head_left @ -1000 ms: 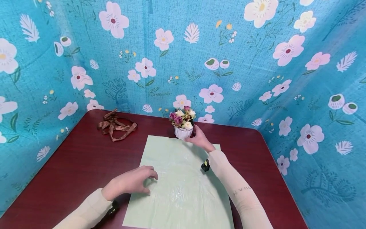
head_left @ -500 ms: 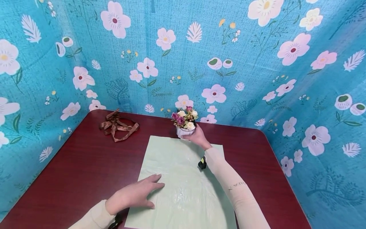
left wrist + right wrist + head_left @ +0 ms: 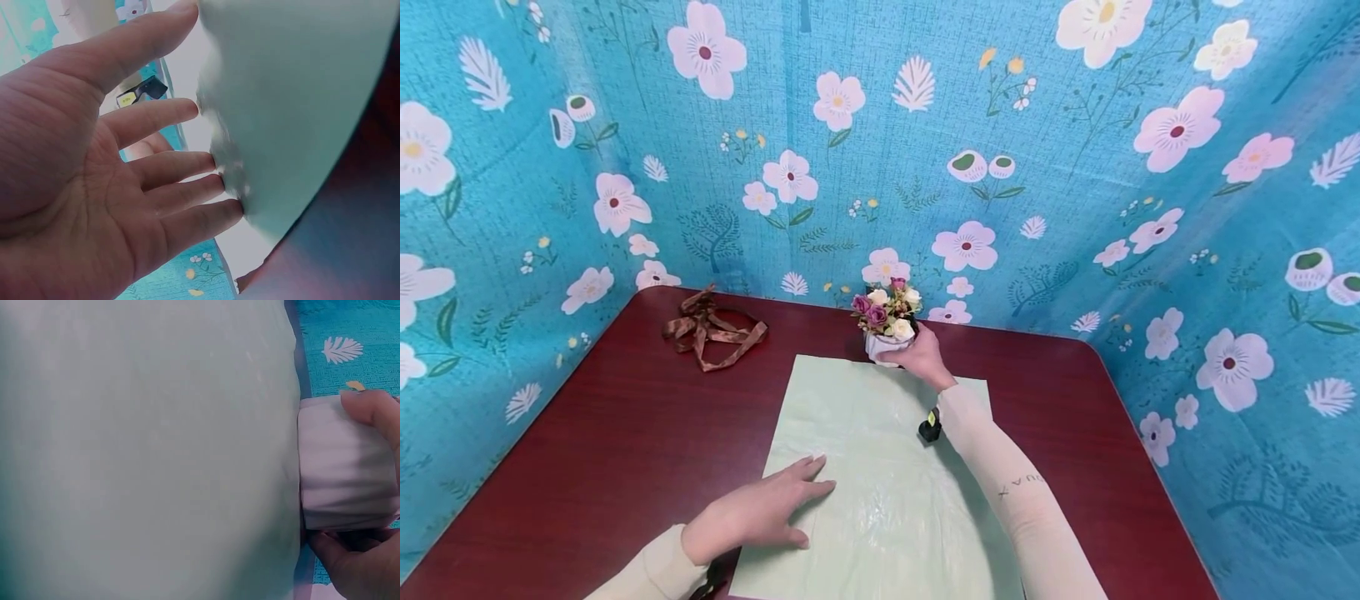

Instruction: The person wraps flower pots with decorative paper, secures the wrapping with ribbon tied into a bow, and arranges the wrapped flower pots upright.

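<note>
At the back of the table a small white ribbed pot (image 3: 880,347) holds purple and cream flowers (image 3: 883,310). My right hand (image 3: 921,358) grips this pot from its right side; in the right wrist view the thumb and fingers lie on opposite sides of the white pot (image 3: 347,465). A pale green sheet (image 3: 880,467) lies on the table, its far edge by the pot's base. Over the sheet's left part, my left hand (image 3: 767,506) is spread with fingers extended. In the left wrist view the fingertips of the left hand (image 3: 119,162) touch the sheet (image 3: 294,106).
A loose brown ribbon (image 3: 711,329) lies bunched at the back left of the dark red table (image 3: 647,450). Blue flowered cloth (image 3: 850,150) hangs behind the table and along both sides. A small black wrist camera (image 3: 929,427) shows below my right hand.
My left hand has gone from curled fingers to spread ones and has come down onto the sheet. The right hand has closed further around the pot. Now the pot leans slightly.
</note>
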A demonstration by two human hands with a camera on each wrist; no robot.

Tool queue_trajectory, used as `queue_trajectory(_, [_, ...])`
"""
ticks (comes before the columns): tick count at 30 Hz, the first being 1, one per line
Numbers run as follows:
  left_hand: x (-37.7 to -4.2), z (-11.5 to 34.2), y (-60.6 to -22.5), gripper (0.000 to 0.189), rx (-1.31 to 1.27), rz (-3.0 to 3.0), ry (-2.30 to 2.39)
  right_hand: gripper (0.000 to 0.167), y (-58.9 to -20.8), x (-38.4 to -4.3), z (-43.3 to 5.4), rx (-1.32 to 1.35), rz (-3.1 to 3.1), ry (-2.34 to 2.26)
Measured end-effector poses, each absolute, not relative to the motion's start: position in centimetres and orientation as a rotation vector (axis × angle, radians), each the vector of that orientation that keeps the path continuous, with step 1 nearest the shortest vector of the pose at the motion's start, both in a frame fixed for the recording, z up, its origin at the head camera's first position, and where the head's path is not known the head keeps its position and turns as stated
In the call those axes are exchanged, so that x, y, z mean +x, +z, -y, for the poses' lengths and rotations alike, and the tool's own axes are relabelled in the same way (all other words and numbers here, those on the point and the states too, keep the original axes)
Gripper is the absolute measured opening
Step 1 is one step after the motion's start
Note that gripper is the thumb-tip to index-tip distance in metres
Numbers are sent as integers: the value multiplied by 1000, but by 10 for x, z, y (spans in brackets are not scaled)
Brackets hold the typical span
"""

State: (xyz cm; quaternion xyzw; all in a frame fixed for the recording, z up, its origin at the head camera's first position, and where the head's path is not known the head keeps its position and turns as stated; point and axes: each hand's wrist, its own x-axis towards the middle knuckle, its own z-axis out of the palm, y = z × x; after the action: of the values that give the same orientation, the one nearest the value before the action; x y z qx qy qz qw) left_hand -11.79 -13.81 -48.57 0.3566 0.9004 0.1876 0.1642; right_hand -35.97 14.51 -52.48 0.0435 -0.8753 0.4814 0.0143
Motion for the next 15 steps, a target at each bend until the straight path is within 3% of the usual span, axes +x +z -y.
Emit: queue_trajectory(15, [-141,133,-489,72,973,-2515,586,91,-498,-364,-155,232,2568,1513])
